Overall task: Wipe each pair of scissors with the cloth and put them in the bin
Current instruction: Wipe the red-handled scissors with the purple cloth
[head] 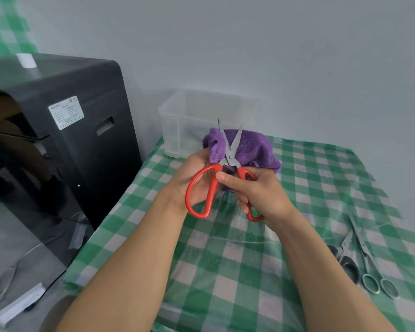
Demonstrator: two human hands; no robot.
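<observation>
Red-handled scissors are held up over the table, blades parted and pointing away from me. My right hand grips the right handle loop. My left hand sits behind the left loop and holds a purple cloth bunched behind the blades. A clear plastic bin stands at the table's far left corner, with something faint and thin inside it. Two more pairs lie at the right front: black-handled scissors and slim all-metal scissors.
The table wears a green and white checked cover. A large black machine stands close to the table's left side, on a grey floor with cables. A pale wall rises right behind the bin.
</observation>
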